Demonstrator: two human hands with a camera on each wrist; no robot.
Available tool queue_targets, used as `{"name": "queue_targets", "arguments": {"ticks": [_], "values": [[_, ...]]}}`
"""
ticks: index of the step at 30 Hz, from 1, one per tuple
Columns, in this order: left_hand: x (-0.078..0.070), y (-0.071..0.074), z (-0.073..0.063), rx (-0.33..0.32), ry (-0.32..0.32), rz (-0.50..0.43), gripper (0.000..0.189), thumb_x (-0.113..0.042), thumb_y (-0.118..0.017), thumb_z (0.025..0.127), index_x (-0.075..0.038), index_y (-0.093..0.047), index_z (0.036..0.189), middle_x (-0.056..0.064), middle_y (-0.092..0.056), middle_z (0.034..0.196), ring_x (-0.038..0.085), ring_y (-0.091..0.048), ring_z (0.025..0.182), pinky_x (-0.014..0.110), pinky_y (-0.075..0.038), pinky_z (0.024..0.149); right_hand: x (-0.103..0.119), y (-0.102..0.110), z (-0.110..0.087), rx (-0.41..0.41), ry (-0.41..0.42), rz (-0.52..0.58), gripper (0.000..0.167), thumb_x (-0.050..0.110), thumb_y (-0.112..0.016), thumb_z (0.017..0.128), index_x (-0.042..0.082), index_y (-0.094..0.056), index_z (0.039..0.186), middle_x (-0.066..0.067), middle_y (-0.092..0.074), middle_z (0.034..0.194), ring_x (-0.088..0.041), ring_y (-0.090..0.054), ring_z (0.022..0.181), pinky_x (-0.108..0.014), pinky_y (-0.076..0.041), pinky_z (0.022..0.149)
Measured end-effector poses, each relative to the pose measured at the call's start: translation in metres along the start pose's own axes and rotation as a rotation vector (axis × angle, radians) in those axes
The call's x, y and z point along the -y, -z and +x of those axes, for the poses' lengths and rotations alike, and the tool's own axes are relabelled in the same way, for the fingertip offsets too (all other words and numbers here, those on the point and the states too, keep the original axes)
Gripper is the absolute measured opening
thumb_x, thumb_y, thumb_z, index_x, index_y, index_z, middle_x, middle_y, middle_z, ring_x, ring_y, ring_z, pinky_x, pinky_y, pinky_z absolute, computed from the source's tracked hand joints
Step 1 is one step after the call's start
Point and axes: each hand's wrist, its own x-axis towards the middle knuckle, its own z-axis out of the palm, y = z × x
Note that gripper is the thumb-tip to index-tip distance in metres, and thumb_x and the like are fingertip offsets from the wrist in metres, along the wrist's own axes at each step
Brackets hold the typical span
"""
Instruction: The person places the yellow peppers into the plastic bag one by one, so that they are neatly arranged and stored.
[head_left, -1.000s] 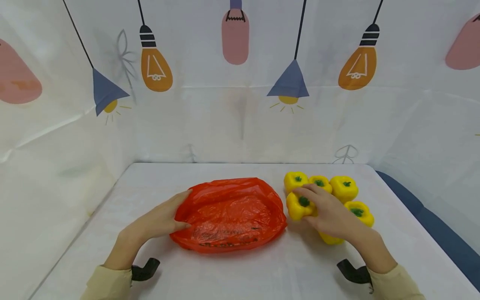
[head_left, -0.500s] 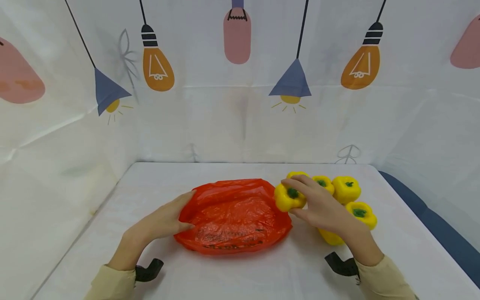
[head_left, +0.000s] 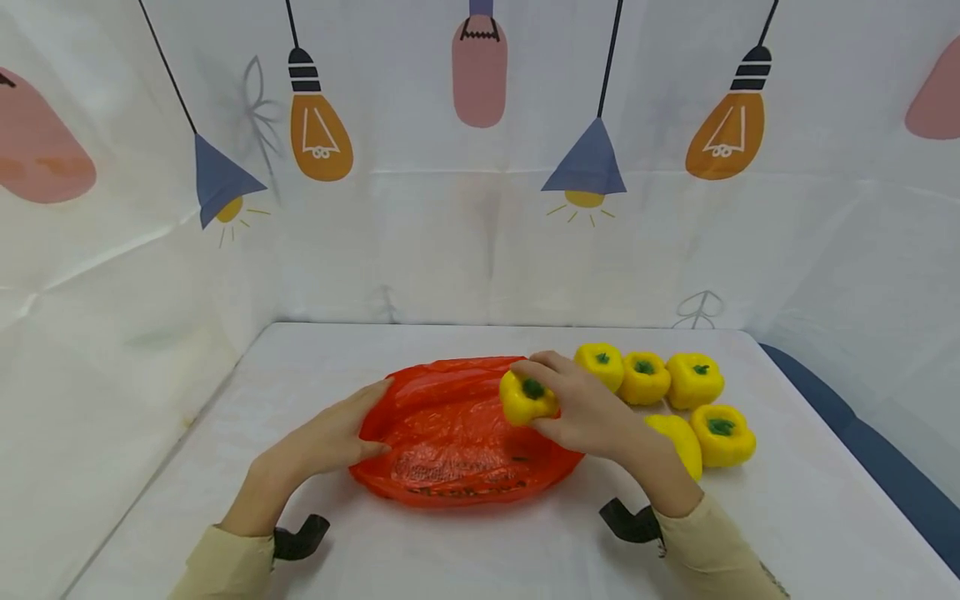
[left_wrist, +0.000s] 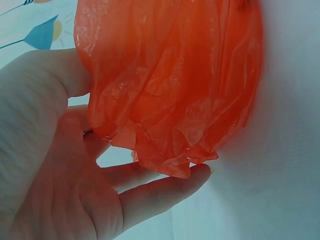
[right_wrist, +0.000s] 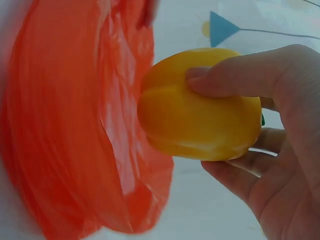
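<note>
A red plastic bag [head_left: 457, 433] lies spread on the table, its wide mouth facing up. At its left side my left hand [head_left: 330, 433] holds the rim, thumb near the front and fingers farther back. Bag film partly covers those fingertips in the left wrist view. Over the bag's right part, my right hand [head_left: 585, 408] grips a yellow bell pepper [head_left: 527, 398] between thumb and fingers. That pepper's green stem faces up. In the right wrist view, the same bell pepper [right_wrist: 195, 110] is beside the crinkled bag [right_wrist: 65, 120].
Several yellow bell peppers stand at the right, among them a back one [head_left: 694, 380] and a front one [head_left: 722, 435]. Another pepper [head_left: 678, 442] is partly hidden by my right forearm. The white table [head_left: 465, 550] meets a patterned curtain [head_left: 420, 250] behind.
My right hand has lifted the bell pepper from the group and carried it left, over the bag. My left hand stays at the bag's left rim.
</note>
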Motion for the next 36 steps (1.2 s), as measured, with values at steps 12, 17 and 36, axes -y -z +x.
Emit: {"name": "queue_targets", "arguments": {"ticks": [12,17,36], "values": [[-0.001,-0.001,0.001,-0.010,-0.012,0.004,0.092,-0.025,-0.074,0.088,-0.017,-0.019,0.160,0.009,-0.030,0.163,0.036,-0.033,0.148,0.061,-0.037,0.113,0.017,-0.042,0.036,0.083,0.003,0.054,0.062,0.013,-0.075,0.081,0.027,-0.055,0.138,0.006,-0.053,0.125,-0.008,-0.053,0.101,-0.025,-0.053,0.087],[-0.004,0.000,0.002,-0.011,-0.009,0.006,0.090,-0.026,-0.074,0.088,-0.018,-0.019,0.160,0.007,-0.030,0.163,0.036,-0.034,0.148,0.061,-0.039,0.112,0.024,-0.059,0.052,0.104,-0.043,0.074,0.058,0.017,-0.073,0.083,0.027,-0.054,0.137,0.004,-0.053,0.128,-0.010,-0.054,0.099,-0.025,-0.052,0.085],[-0.003,0.000,0.000,-0.025,-0.031,0.007,0.092,-0.026,-0.075,0.087,-0.021,-0.019,0.160,0.006,-0.031,0.163,0.037,-0.041,0.143,0.062,-0.043,0.108,0.029,-0.113,0.078,0.115,-0.119,0.093,0.064,0.026,-0.072,0.091,0.025,-0.045,0.148,0.000,-0.050,0.138,-0.016,-0.057,0.114,-0.036,-0.055,0.100]]}}
